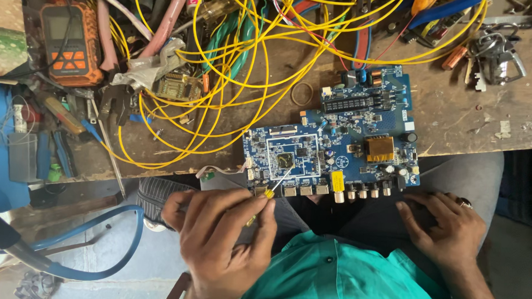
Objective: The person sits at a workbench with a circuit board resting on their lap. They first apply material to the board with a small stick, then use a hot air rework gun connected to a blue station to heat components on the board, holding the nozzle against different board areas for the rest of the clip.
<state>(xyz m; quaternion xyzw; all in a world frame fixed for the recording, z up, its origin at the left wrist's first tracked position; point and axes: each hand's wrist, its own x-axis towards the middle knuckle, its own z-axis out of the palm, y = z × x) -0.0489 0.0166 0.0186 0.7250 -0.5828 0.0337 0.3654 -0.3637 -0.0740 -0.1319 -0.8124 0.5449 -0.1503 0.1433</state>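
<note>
A worn wooden workbench (459,110) is seen from above, its near edge running across the middle of the view and its far side buried in clutter. The left hand (220,237) is closed around a small yellow-handled screwdriver (268,194); only a bit of the handle and the thin shaft are visible, the rest being covered by the fingers. The shaft is angled up to the blue circuit board (338,149), its tip touching the board near the central square chip. The board lies at the bench edge, its row of connectors overhanging toward the lap. The right hand (445,226) is laid flat, fingers spread, on the grey-trousered thigh just below the board's right corner, holding nothing; a ring is worn on one finger. A green shirt (338,278) is cut off by the lower edge. Further out, loops of yellow wire (220,99) are tangled over the bench, partly hiding green cables and pliers. An orange handheld meter (67,42) is seen at the upper left, and a bunch of keys (497,58) at the upper right. A blue hose (94,243) curves over the floor at lower left.
</note>
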